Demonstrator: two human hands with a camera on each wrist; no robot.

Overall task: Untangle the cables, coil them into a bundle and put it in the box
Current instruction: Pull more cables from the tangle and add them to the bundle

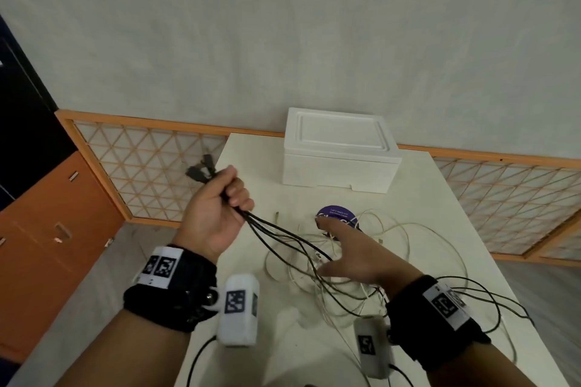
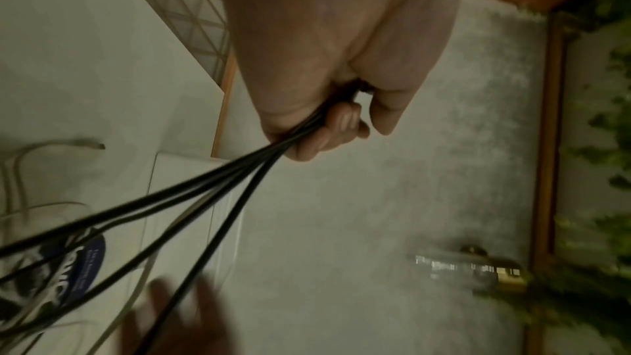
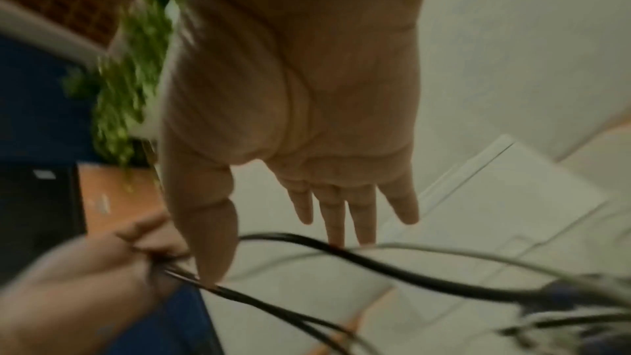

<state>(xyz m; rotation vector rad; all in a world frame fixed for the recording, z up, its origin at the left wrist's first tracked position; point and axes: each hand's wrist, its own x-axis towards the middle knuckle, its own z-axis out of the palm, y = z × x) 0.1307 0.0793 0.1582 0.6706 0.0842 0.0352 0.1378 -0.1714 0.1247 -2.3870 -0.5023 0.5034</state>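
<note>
My left hand (image 1: 226, 198) is raised over the table's left edge and grips several black cables (image 1: 276, 231) in its fist; their plugs (image 1: 201, 168) stick out above the thumb. In the left wrist view the curled fingers (image 2: 328, 131) clamp the black cables (image 2: 218, 190), which fan down toward the table. My right hand (image 1: 342, 248) hovers with straight, spread fingers over a tangle of white cables (image 1: 399, 229) and black strands, holding nothing. In the right wrist view its open palm (image 3: 324, 118) faces the black cables (image 3: 392, 269). The white foam box (image 1: 339, 151) stands closed at the table's far side.
A round purple-labelled object (image 1: 336, 217) lies under the cable tangle in front of the box. The white table (image 1: 440, 192) has wooden lattice screens (image 1: 147, 163) behind and beside it. An orange cabinet (image 1: 56, 214) stands at the left.
</note>
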